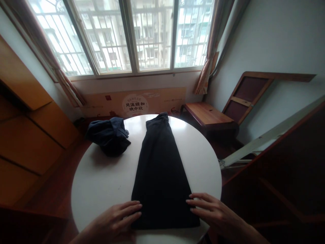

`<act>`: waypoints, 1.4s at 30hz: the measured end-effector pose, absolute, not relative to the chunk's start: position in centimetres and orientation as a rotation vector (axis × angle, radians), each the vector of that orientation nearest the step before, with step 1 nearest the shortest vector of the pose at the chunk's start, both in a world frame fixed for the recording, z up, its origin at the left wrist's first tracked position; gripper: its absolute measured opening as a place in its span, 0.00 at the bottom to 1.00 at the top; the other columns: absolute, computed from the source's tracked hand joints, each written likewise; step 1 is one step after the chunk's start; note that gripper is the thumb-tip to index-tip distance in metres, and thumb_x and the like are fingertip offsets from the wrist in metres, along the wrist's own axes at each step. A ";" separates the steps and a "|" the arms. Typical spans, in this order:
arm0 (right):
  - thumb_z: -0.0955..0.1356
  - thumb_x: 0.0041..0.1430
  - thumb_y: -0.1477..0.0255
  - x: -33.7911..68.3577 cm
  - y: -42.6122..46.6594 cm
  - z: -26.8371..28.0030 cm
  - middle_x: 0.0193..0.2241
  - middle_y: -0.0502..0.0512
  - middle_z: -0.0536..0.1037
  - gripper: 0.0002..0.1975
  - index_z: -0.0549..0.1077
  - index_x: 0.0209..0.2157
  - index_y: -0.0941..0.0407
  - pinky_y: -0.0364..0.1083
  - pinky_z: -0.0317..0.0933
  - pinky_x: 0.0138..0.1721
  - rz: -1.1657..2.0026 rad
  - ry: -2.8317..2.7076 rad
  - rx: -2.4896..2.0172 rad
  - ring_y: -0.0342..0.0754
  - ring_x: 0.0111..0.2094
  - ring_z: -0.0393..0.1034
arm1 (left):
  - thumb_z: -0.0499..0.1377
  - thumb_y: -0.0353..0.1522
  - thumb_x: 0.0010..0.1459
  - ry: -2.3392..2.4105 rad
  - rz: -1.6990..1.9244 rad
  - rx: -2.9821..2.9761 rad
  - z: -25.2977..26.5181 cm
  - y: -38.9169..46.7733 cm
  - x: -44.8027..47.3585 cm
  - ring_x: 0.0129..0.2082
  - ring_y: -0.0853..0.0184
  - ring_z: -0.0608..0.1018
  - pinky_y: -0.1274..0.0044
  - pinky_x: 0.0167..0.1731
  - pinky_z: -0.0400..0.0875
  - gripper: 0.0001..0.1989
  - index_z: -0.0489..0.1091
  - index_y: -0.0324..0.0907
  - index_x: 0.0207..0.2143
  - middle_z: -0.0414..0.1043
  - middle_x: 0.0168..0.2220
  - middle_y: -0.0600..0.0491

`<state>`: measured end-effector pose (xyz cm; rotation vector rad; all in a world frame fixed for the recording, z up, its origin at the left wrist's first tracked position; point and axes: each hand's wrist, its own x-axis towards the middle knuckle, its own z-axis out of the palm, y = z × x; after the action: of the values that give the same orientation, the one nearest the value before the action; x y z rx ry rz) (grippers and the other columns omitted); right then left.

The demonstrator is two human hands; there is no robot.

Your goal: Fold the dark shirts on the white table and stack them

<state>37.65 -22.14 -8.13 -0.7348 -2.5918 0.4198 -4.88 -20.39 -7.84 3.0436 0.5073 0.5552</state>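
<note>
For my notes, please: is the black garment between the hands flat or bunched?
Mostly flat: the garment lies smooth on the table, its near edge straight; only the far end looks rumpled.

Both hands [118,218] [213,210] touch a dark garment [162,173] laid on a white table [101,189].

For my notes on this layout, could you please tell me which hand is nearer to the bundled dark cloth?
The left hand: it is on the near side of the bundled dark cloth. The right hand is farther off, across the black fabric.
</note>
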 end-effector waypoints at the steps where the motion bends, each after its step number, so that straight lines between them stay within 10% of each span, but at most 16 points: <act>1: 0.63 0.64 0.80 37.8 -22.2 -8.1 0.53 0.62 0.77 0.19 0.73 0.53 0.54 0.51 0.66 0.56 0.417 -2.586 -0.732 0.52 0.59 0.66 | 0.58 0.34 0.65 0.512 0.585 3.051 -8.0 -20.6 -5.1 0.56 0.61 0.75 0.75 0.52 0.75 0.26 0.61 0.39 0.63 0.75 0.52 0.42; 20: 0.63 0.65 0.77 38.0 -21.8 -7.8 0.52 0.64 0.77 0.16 0.73 0.53 0.56 0.55 0.58 0.62 0.608 -2.463 -0.723 0.51 0.58 0.68 | 0.44 0.13 0.57 0.816 0.366 3.184 -7.6 -22.5 -3.3 0.47 0.64 0.79 0.78 0.43 0.79 0.28 0.69 0.35 0.54 0.77 0.49 0.45; 42: 0.63 0.69 0.70 37.7 -23.5 -4.1 0.43 0.63 0.81 0.13 0.78 0.46 0.56 0.50 0.63 0.58 0.907 -2.479 -0.785 0.51 0.50 0.75 | 0.52 0.24 0.63 0.522 0.703 2.598 -4.3 -22.8 -2.9 0.32 0.67 0.78 0.74 0.40 0.76 0.09 0.69 0.40 0.42 0.77 0.33 0.47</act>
<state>37.72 -23.53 -4.08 -0.7854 -2.4787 0.9073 -2.89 -22.81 -4.33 2.5984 0.5216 0.7033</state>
